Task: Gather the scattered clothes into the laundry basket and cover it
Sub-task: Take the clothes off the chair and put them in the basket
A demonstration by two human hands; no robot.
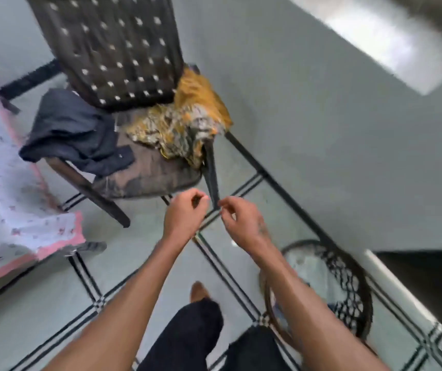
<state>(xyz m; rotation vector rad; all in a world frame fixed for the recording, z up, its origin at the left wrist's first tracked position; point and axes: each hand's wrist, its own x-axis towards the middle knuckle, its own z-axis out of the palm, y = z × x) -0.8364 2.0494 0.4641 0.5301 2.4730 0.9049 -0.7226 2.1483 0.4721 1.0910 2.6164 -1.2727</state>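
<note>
1. Both hands are at frame centre, just below the front edge of the chair. Left hand and right hand are near each other, not touching; fingers of both are loosely curled and hold nothing.
2. Probably the hands are raised together like this to reach for the clothes on the seat, as both arms go fwd toward it.
3. Clothes still out: dark garment hangs over the seat's left side, partly off the edge; orange cloth is bunched on the right of the seat, against the backrest, w/ a corner hanging down over the front leg.
4. Basket stands on the floor at lower right, beside the right forearm, near the wall. Something pale lies inside; what it is I cannot tell (blur).
5. No lid is visible, so the cover step is not yet done.
6. Bed w/ pink-edged sheet is at left.
</note>
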